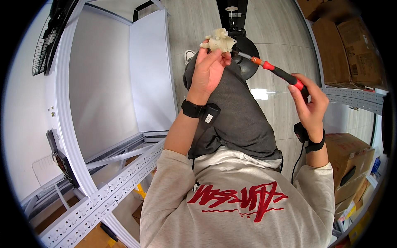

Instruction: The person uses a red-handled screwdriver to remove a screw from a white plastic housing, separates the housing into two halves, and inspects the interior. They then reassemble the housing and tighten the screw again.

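My left hand (210, 68) is closed around a cream-coloured moulded plastic part (219, 43) with a rounded body, stubs and a flange with a small hole. My right hand (309, 100) grips the end of a screwdriver (282, 74) with a red and black handle and an orange collar. The screwdriver's shaft points left toward the part's lower right side. Its tip is close to the part; whether they touch I cannot tell. A black strap with a small box sits on each of my wrists.
Cardboard boxes (331, 52) stand at the far right, with another box (349, 159) nearer. To the left is a metal frame (111, 186) with perforated rails and white panels (151, 70). A black round base (248, 62) with an upright stands on the floor beyond my legs.
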`<state>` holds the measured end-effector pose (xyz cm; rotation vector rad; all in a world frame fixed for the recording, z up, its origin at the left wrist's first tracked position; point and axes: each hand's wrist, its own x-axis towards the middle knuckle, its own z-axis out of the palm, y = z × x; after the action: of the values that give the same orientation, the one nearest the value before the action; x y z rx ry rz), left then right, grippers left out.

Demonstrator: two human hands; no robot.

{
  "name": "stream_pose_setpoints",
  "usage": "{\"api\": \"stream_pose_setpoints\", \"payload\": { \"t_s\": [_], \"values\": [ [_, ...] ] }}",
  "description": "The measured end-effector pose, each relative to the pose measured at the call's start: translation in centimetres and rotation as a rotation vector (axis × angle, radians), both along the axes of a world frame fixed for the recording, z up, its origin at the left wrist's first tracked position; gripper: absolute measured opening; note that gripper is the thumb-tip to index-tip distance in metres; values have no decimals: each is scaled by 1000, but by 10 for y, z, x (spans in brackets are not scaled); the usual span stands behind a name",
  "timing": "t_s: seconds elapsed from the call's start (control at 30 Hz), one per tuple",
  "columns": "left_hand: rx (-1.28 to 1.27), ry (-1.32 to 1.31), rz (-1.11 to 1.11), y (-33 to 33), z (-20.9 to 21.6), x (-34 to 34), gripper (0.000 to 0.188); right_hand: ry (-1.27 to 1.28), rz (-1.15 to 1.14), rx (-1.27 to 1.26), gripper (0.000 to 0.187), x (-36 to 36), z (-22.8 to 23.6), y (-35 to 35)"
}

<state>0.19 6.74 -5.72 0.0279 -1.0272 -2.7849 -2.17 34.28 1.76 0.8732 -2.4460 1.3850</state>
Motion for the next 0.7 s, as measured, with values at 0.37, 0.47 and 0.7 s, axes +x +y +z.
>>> {"api": "stream_pose_setpoints", "payload": {
  "t_s": [0.37, 0.47, 0.7],
  "values": [
    [-58, -10, 10, 4, 3, 0, 28, -104, -76, -108, 22, -17, 3, -1],
    [-83, -24, -21, 2, 6, 2, 29, -146, -79, -85, 21, -18, 2, -1],
    [-114, -20, -70, -1, 3, 3, 24, -155, -69, -71, 20, -20, -3, 0]
  ]
}}
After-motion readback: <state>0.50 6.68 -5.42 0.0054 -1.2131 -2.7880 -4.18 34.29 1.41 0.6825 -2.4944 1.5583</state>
